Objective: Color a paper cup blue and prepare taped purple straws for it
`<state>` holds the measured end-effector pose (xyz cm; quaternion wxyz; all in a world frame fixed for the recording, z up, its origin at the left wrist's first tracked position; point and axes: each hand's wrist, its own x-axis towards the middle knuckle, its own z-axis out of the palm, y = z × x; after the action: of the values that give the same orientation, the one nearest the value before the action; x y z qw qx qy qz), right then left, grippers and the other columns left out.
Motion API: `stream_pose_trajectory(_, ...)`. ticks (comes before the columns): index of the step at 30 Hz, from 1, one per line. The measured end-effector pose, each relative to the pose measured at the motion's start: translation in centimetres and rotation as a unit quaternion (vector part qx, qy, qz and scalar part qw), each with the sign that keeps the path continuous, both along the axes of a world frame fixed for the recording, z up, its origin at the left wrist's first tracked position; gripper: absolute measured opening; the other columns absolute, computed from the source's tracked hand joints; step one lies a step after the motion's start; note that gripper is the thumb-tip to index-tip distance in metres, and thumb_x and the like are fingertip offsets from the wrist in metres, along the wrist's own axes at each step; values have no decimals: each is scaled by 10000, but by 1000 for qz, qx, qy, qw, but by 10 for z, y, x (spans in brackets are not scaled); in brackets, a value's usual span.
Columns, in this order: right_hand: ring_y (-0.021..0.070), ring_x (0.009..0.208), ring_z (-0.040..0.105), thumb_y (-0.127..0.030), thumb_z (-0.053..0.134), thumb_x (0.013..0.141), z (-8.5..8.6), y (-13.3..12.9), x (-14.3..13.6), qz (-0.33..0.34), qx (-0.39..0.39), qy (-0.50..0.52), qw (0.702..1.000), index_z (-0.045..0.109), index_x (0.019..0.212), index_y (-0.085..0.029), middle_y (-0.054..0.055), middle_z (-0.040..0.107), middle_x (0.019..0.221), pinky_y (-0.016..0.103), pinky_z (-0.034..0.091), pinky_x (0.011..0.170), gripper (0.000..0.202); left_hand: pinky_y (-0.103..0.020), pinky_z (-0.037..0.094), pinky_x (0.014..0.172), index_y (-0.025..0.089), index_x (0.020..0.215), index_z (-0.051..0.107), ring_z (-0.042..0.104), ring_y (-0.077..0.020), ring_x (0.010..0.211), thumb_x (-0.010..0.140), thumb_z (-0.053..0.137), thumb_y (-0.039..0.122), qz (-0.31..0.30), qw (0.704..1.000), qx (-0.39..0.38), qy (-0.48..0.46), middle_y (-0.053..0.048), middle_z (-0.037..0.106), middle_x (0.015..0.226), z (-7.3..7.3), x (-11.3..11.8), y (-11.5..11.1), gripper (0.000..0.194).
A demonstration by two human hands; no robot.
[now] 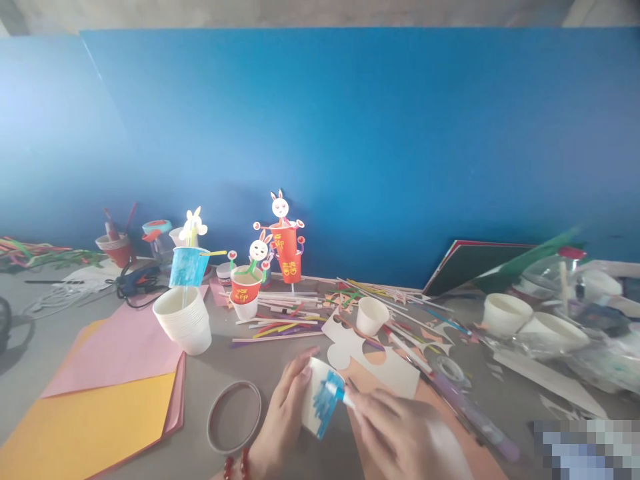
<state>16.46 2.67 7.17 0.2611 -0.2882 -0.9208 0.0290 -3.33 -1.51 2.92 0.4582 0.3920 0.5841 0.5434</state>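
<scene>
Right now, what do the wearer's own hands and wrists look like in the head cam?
Both ungloved, with no sleeve in view. Left hand: a bracelet of round, dark red beads at the wrist, cut off by the frame edge. Right hand: nothing visibly worn, though blur hides finer detail.

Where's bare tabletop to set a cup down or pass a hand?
Best patch of grey tabletop: between the stack of white paper cups, the grey ring and the left hand. A narrower strip runs between that ring and the pile of yellow and pink paper sheets. Crowded: back middle, with thin coloured sticks, and far right, with crumpled clear plastic.
</scene>
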Motion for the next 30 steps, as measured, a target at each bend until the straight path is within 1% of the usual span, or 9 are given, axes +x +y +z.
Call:
stream_pose_trajectory(2,148,537,674,-172,400,969,1,0,0,-12,6,1,1000,714,1065,-217,17,719,707,227,453,476,332,-395,283,1179,198,1272,636,446,-292,1366,912,473,504,2,1000,-4,4,-88,587,1419,1,0,0,500)
stream_pose_trajectory(6,131,466,622,-164,444,942,3,-1,1,45,6,-39,998,719,1067,-254,-7,704,672,228,412,423,315,-410,324,1159,200,1248,656,496,-308,1322,904,479,524,9,1000,8,-12,-92,617,1383,0,1,2,505)
stream_pose_trajectory(7,132,475,629,-165,450,940,3,0,1,46,5,-42,998,716,1082,-256,-5,710,681,222,421,430,315,-415,327,1157,202,1241,662,495,-311,1321,906,477,518,8,1000,11,-10,-92,621,1379,0,1,2,496)
stream_pose_trajectory(11,150,565,693,-171,407,963,2,1,3,-10,10,-3,1000,704,1109,-232,23,742,747,210,487,504,336,-440,256,1191,211,1268,651,423,-301,1378,928,437,453,-2,999,21,29,-86,592,1413,-4,0,1,469)
stream_pose_trajectory(16,137,473,640,-169,437,938,1,-1,2,32,15,-36,999,716,1095,-250,5,724,701,220,430,419,330,-471,272,1178,180,1298,622,445,-312,1351,930,396,436,-21,999,29,28,-115,578,1418,-7,0,-1,502)
stream_pose_trajectory(20,149,524,684,-175,410,958,4,0,4,-15,30,-4,999,721,1076,-235,19,738,709,212,476,474,338,-496,236,1188,224,1296,629,391,-324,1395,931,417,441,-15,999,27,44,-101,571,1428,-7,0,-1,475)
stream_pose_trajectory(23,143,472,654,-174,425,950,3,-1,5,13,38,-20,999,729,1059,-242,8,732,686,224,441,420,330,-484,268,1178,229,1293,633,409,-325,1385,925,431,452,-17,999,27,38,-100,572,1426,-5,1,-1,476)
stream_pose_trajectory(25,136,461,642,-174,440,943,2,-1,4,33,24,-41,998,725,1070,-250,3,724,667,215,432,411,321,-467,301,1165,214,1296,632,444,-318,1359,923,423,444,-20,999,30,34,-107,585,1407,-3,2,-1,485)
stream_pose_trajectory(30,157,553,709,-200,391,982,3,2,3,-23,18,15,999,722,1033,-236,23,747,721,206,519,503,336,-470,246,1192,240,1299,638,380,-320,1405,916,442,432,-20,998,13,60,-88,581,1422,0,2,-1,471)
